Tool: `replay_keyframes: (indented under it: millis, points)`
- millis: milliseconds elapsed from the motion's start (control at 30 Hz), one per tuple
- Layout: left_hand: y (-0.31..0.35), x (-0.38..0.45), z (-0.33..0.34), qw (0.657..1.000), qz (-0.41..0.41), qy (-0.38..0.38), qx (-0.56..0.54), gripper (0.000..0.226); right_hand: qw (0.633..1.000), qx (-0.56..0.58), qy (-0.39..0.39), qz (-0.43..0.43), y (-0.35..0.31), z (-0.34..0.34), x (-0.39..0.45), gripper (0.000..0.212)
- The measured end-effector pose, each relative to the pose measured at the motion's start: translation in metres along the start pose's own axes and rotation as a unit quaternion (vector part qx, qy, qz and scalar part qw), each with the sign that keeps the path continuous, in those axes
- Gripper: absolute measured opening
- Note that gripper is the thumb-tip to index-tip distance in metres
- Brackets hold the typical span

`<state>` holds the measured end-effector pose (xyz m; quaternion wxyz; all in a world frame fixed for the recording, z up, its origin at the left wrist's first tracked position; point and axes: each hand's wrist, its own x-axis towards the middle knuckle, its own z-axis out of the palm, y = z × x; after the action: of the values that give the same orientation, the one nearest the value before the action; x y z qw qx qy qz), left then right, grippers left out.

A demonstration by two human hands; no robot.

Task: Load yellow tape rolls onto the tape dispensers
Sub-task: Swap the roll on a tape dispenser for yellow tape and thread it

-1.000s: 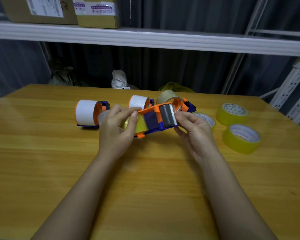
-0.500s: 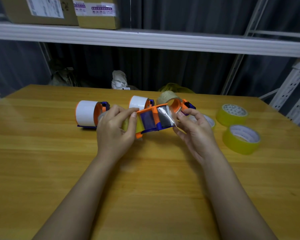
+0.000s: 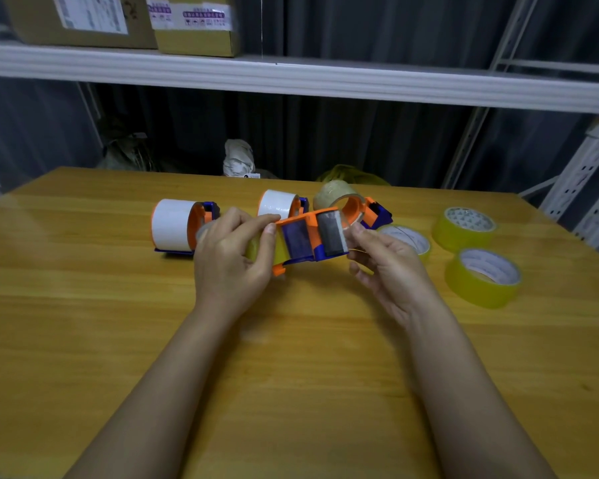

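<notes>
left hand (image 3: pixel 234 257) still clamped round yellow roll (image 3: pixel 261 250) in dispenser (image 3: pixel 308 236) | right hand (image 3: pixel 388 261) fingertips moved back to its cutter end, pinching there | threading tape, not finished

Dim overall, lighting coming from above; glaring softly off the table (image 3: pixel 83 236), bending the shelf (image 3: pixel 291 81) at the wide-angle edges, blurring slightly throughout, darkening behind.

The yellow-brown wooden table (image 3: pixel 118 323) bears three orange-and-blue plastic tape dispensers (image 3: pixel 182 226), apparently two loaded with white rolls, and three loose yellow tape rolls (image 3: pixel 483 276) at right.
</notes>
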<state>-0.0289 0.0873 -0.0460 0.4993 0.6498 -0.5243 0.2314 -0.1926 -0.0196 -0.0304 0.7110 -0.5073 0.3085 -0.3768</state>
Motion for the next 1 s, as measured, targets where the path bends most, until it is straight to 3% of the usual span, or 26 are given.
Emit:
replay_keyframes:
  millis: [100, 333, 567, 833, 1000]
  points:
    - [0.000, 0.000, 0.001, 1.000, 0.001, -0.005, 0.004, 0.031, 1.000, 0.006, 0.008, -0.029, 0.000, -0.001, 0.000, 0.015]
    - [-0.003, 0.000, 0.001, 0.999, -0.010, -0.051, -0.011, 0.036, 0.983, -0.121, 0.049, -0.130, 0.003, 0.004, -0.002, 0.015]
    - [-0.007, -0.001, 0.001, 0.984, -0.038, -0.147, -0.090, 0.037, 0.983, -0.111, 0.090, -0.111, 0.001, -0.002, 0.000, 0.015]
    - [-0.010, 0.001, 0.002, 0.978, -0.063, -0.149, -0.129, 0.039, 0.991, -0.041, 0.075, -0.107, 0.001, -0.005, 0.001, 0.016]
    - [-0.011, 0.001, 0.002, 0.979, -0.076, -0.129, -0.139, 0.036, 0.997, 0.006, 0.058, -0.046, -0.003, -0.008, 0.005, 0.011]
